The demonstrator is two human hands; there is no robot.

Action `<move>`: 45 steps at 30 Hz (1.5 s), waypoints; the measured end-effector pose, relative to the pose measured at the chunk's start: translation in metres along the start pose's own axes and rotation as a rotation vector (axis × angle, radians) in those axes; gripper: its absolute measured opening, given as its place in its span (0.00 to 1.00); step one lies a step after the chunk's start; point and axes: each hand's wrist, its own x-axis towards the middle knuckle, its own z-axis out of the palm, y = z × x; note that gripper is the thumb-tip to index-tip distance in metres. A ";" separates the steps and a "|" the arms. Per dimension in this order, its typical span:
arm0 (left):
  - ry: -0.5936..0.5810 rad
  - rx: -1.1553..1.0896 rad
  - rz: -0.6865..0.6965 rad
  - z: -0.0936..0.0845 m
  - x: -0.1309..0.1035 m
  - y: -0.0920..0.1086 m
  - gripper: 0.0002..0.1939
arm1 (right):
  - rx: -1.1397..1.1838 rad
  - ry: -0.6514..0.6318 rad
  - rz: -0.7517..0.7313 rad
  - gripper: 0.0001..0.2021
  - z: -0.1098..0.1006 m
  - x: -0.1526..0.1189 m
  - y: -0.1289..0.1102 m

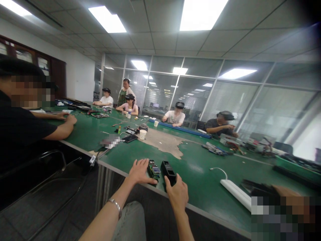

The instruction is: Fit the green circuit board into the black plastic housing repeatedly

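Near the front edge of the green table (pixel 198 190), a small green circuit board (pixel 153 170) with a little screen lies beside a black plastic case (pixel 168 170). My left hand (pixel 139 172) rests at the board's left side, its fingers stretched out and its thumb by the near end; whether it touches the board I cannot tell. Around the near end of the case, my right hand (pixel 178 190) has its thumb on the left and its fingers on the right. The case is long and narrow, with openings in its upper face, and its near end is partly hidden.
A white power strip (pixel 235 192) lies at right. Beyond are a paper cup (pixel 142 134), a phone (pixel 130 138), hand tools (pixel 214 148) and a green crate (pixel 298 167). A co-worker's arm (pixel 59 130) rests on the table at left; several people are across it.
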 end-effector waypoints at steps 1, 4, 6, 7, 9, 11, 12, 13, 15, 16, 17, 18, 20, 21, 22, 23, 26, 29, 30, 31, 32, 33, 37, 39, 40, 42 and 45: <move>-0.002 -0.001 0.002 0.000 0.000 0.000 0.65 | 0.001 -0.006 0.000 0.32 -0.001 0.000 -0.001; -0.001 -0.001 0.000 0.001 0.002 -0.001 0.65 | -0.005 -0.027 0.036 0.28 -0.005 0.002 -0.007; -0.002 0.000 0.001 0.001 0.003 -0.001 0.65 | -0.016 -0.047 0.078 0.27 -0.006 0.004 -0.010; -0.004 0.001 0.002 0.001 0.003 -0.001 0.65 | -0.014 -0.056 0.101 0.26 -0.006 0.006 -0.011; -0.007 0.002 0.005 0.001 0.003 0.000 0.65 | 0.041 -0.060 0.151 0.27 -0.008 0.009 -0.013; -0.002 0.005 0.009 0.000 0.002 0.000 0.65 | 0.178 -0.047 0.196 0.28 -0.011 0.012 -0.015; 0.003 0.007 0.010 0.000 0.002 0.001 0.64 | 0.266 -0.034 0.208 0.28 -0.013 0.013 -0.017; 0.007 0.009 0.008 -0.001 0.002 0.001 0.63 | 0.353 -0.019 0.209 0.28 -0.016 0.013 -0.020; 0.009 0.015 0.000 -0.001 0.001 0.002 0.62 | 0.486 0.006 0.180 0.27 -0.021 0.012 -0.029; 0.009 0.017 -0.002 -0.002 0.001 0.003 0.61 | 0.521 0.011 0.157 0.27 -0.023 0.011 -0.035; 0.010 0.018 0.000 -0.002 0.001 0.004 0.60 | 0.536 0.004 0.131 0.26 -0.024 0.009 -0.041; 0.009 0.018 0.004 -0.002 0.001 0.004 0.59 | 0.536 -0.003 0.110 0.26 -0.025 0.008 -0.047; 0.012 0.018 0.014 -0.003 0.000 0.005 0.58 | 0.517 -0.021 0.077 0.26 -0.024 0.004 -0.057; 0.015 0.018 0.017 -0.003 0.000 0.006 0.57 | 0.502 -0.028 0.069 0.26 -0.022 0.002 -0.060; 0.019 0.017 0.018 -0.003 0.000 0.006 0.56 | 0.485 -0.035 0.066 0.26 -0.020 0.001 -0.063; 0.024 0.016 0.018 -0.003 0.000 0.006 0.56 | 0.464 -0.039 0.064 0.26 -0.018 0.000 -0.065; 0.036 0.019 0.017 -0.004 0.000 0.007 0.54 | 0.378 -0.040 0.053 0.27 -0.016 -0.001 -0.070; 0.032 0.027 0.011 -0.003 0.000 0.006 0.53 | 0.286 -0.032 0.025 0.27 -0.019 0.000 -0.074; 0.030 0.028 0.008 -0.003 0.000 0.005 0.54 | 0.256 -0.031 0.015 0.27 -0.020 0.000 -0.075; 0.031 0.028 0.006 -0.002 0.000 0.005 0.54 | 0.224 -0.031 0.004 0.27 -0.021 0.000 -0.076; 0.034 0.027 0.006 -0.002 0.000 0.004 0.55 | 0.193 -0.033 -0.006 0.27 -0.022 -0.001 -0.077; 0.037 0.024 0.007 -0.001 0.000 0.004 0.56 | 0.164 -0.037 -0.018 0.27 -0.022 -0.002 -0.077; 0.040 0.009 0.007 -0.001 0.000 0.004 0.59 | 0.116 -0.046 -0.073 0.26 -0.019 -0.007 -0.077; 0.041 -0.003 0.005 -0.002 0.000 0.004 0.60 | 0.111 -0.067 -0.081 0.25 -0.018 -0.008 -0.077; 0.043 -0.009 0.004 -0.002 0.000 0.005 0.60 | 0.104 -0.094 -0.072 0.25 -0.017 -0.008 -0.076; 0.036 -0.018 0.001 -0.004 -0.001 0.006 0.61 | 0.083 -0.169 -0.047 0.24 -0.018 -0.008 -0.075; 0.015 -0.021 -0.010 -0.005 -0.001 0.007 0.61 | 0.080 -0.228 -0.052 0.26 -0.017 -0.010 -0.072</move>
